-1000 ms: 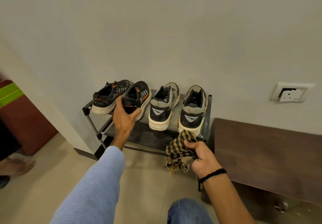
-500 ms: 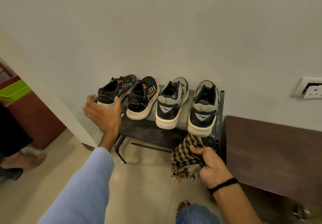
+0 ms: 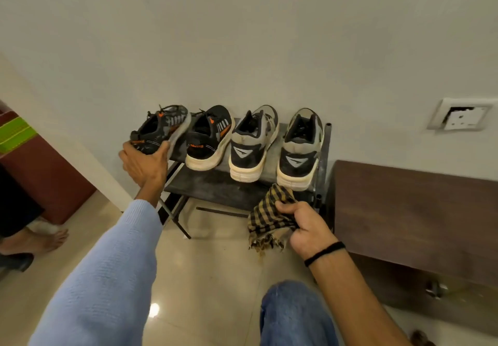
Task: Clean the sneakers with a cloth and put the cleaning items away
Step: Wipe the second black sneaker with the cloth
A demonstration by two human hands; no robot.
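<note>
Several sneakers stand heels-out on a low dark shoe rack point(image 3: 215, 189) against the wall. My left hand point(image 3: 144, 167) grips the heel of the leftmost black and orange sneaker point(image 3: 159, 130), which is tilted onto its side. Beside it stands its black and orange mate point(image 3: 210, 141). To the right are two grey and black sneakers point(image 3: 253, 146) point(image 3: 299, 151) with cream soles. My right hand point(image 3: 307, 229) holds a bunched tan and black checked cloth point(image 3: 269, 221) just below the rack's right front corner.
A dark wooden bench point(image 3: 415, 211) stands right of the rack. A wall socket point(image 3: 460, 118) is above it. At the left are a red-brown box point(image 3: 48, 181) and another person's bare foot point(image 3: 35, 240). My knee in jeans point(image 3: 293, 316) is low in view.
My left hand moved from hovering near the rack's left end onto the leftmost sneaker's heel and tipped it. The cloth hand stayed about where it was.
</note>
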